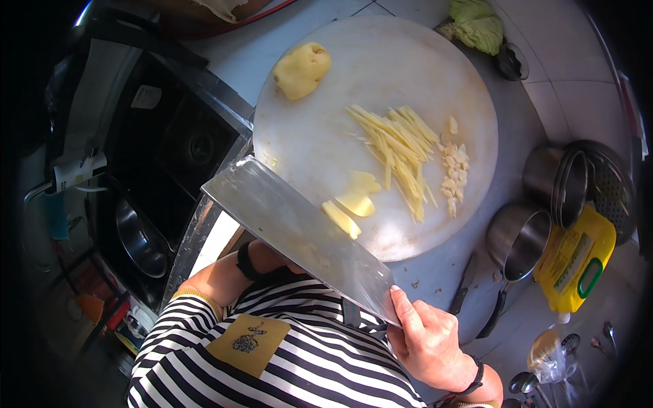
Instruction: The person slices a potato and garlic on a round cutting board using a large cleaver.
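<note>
My right hand (pixel 426 339) grips the near end of a broad cleaver (pixel 301 237), whose blade slants up and left over the near edge of a round white cutting board (pixel 326 127). Most of my left hand (pixel 291 264) is hidden beneath the blade, so its fingers cannot be made out. Close to the blade on the board lie a thick potato piece (pixel 341 220) and several flat potato slices (pixel 359 196). Farther right are a pile of potato strips (pixel 395 148) and chopped garlic (pixel 454 173). A peeled potato (pixel 302 70) rests at the upper left.
Left of the board is a dark sink (pixel 199 145) with a metal bowl (pixel 140 239). On the right are a saucepan (pixel 518 242), a yellow oil jug (pixel 576 260), a small knife (pixel 463 288) and several ladles (pixel 523 382). Cabbage (pixel 477 28) lies behind the board.
</note>
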Tool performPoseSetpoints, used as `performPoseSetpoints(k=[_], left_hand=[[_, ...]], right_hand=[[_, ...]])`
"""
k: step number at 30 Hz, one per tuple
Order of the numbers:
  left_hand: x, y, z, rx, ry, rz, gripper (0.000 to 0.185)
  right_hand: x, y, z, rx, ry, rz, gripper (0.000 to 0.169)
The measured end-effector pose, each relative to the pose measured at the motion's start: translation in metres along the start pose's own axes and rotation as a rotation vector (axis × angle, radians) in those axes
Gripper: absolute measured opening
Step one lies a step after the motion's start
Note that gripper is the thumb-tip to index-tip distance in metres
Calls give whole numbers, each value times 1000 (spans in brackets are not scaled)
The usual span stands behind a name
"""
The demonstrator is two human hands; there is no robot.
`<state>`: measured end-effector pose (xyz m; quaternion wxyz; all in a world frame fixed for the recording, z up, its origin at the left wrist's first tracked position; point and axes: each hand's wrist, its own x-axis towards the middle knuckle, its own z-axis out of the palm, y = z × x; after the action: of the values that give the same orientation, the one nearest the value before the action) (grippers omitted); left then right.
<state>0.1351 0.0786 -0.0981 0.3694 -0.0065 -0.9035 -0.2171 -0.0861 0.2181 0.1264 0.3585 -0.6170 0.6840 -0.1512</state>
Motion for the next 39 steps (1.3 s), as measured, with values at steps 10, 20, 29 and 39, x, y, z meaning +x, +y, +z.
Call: performPoseSetpoints(k=[10, 20, 29, 39], left_hand=[[-7, 1, 6, 60, 20, 18, 27], [-21, 7, 21, 192, 50, 59, 27], [-4, 4, 15, 19, 27, 9, 26], [-7, 1, 16, 51, -103, 145, 21]], right_hand=[[8, 3, -7, 14, -61, 6, 65], [20, 8, -5, 24, -79, 19, 62], [30, 12, 1, 25, -86, 20, 56], [40, 12, 5, 55, -121, 73, 52]])
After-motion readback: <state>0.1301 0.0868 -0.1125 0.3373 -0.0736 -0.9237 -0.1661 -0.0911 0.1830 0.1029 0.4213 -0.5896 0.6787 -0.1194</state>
